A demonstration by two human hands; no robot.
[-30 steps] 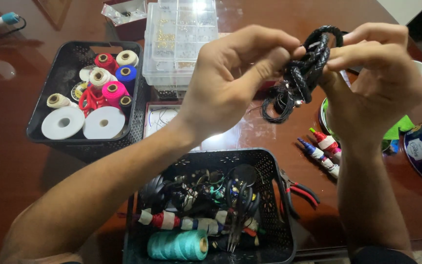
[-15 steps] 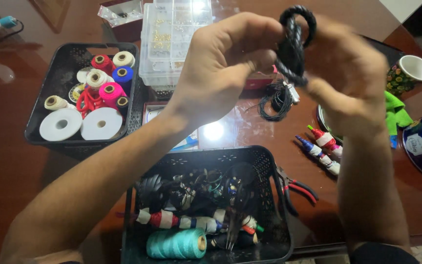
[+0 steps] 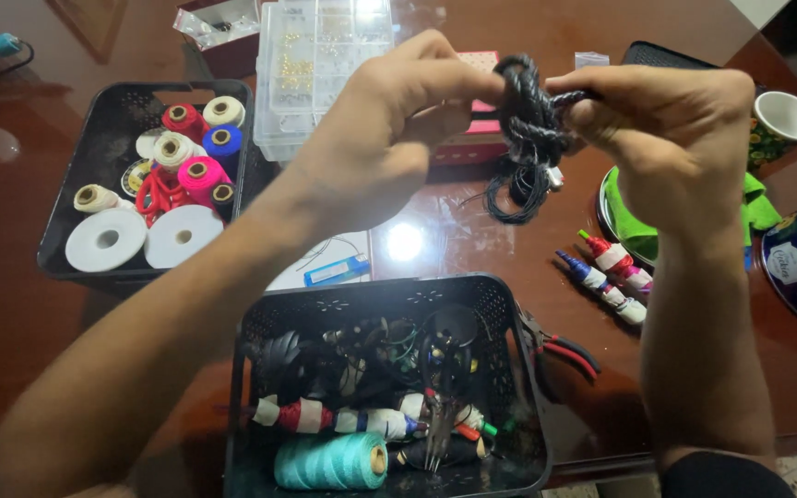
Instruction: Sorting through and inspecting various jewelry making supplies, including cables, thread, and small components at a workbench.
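Gripping a black braided cord (image 3: pixel 528 115) between both my hands above the desk's middle.
From the left: basket of thread spools (image 3: pixel 122 267) near the left edge, my left hand (image 3: pixel 389 138) pinching the cord's knot, my right hand (image 3: pixel 675 129) closed on its other side, cup (image 3: pixel 786 115) at the right edge.

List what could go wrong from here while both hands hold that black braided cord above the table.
1. The left hand and right hand grip only the top of the braided cord; its thin loose strands hang free and might tangle or snag.
2. If the cord slips, it could drop among the small bottles or onto the pliers below.
3. The cup stands near the right hand; a sideways pull might knock it.
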